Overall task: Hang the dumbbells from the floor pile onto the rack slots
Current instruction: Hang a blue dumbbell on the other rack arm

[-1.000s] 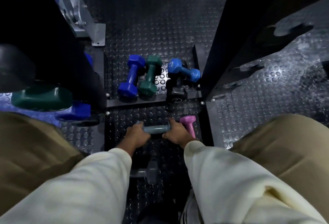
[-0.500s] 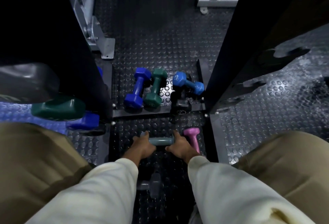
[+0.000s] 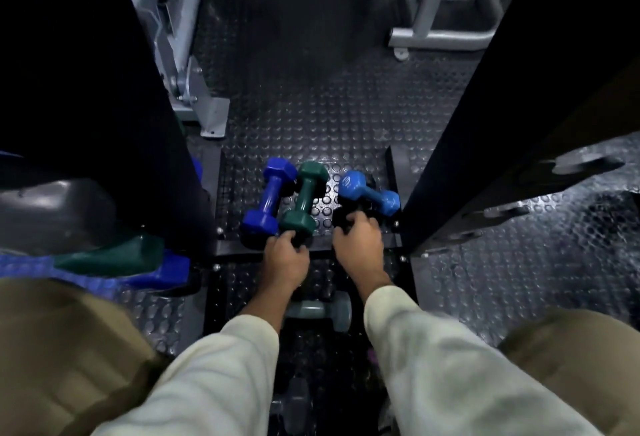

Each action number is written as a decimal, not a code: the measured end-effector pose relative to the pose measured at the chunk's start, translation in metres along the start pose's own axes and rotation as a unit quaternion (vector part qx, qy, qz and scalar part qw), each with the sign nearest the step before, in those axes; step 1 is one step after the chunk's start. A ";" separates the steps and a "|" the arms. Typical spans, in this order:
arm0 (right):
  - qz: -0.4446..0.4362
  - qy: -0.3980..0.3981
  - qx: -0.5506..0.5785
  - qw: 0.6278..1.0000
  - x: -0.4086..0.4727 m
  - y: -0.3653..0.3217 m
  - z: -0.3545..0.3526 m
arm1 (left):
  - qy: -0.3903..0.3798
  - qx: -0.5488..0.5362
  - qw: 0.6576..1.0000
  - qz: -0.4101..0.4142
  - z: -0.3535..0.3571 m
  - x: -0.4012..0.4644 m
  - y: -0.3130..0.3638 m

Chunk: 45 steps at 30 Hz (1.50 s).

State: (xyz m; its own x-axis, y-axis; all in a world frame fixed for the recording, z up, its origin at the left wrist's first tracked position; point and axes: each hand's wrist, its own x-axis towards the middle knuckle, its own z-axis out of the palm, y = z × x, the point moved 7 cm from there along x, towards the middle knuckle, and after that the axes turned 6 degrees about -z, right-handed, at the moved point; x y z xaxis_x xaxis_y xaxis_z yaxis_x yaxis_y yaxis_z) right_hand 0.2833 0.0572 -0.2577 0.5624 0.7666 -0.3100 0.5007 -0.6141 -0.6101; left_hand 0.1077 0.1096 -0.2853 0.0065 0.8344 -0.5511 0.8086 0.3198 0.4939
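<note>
Black rubber studded floor (image 3: pixel 311 117) carries the pile between the rack uprights: a dark blue dumbbell (image 3: pixel 268 198), a green dumbbell (image 3: pixel 304 198) beside it and a light blue dumbbell (image 3: pixel 369 191) towards the right upright (image 3: pixel 485 124). The left hand (image 3: pixel 285 257) curls round a black dumbbell end under the green one; the right hand (image 3: pixel 358 241) grips a black dumbbell (image 3: pixel 343 219) beneath the light blue one, and a grey dumbbell (image 3: pixel 322 311) lies between the forearms

Gym: dumbbells (image 3: pixel 304 198), studded rubber floor (image 3: pixel 311 113)

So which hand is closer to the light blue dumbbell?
The right hand. It is just below the light blue dumbbell, with its fingers curled on something dark beside it. The left hand is farther off, by the green dumbbell.
</note>
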 end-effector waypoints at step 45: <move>0.100 0.028 0.269 0.957 0.065 0.059 -0.012 | -0.072 0.103 0.984 0.130 0.002 0.047 0.113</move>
State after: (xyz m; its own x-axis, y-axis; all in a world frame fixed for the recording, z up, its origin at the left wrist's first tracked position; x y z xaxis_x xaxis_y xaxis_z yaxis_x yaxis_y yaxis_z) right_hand 0.3568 0.0682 -0.3054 0.6530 0.6237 -0.4296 -0.0239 -0.5499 -0.8349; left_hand 0.2004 0.1840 -0.2561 0.2996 0.7995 -0.5207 0.8703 -0.0055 0.4925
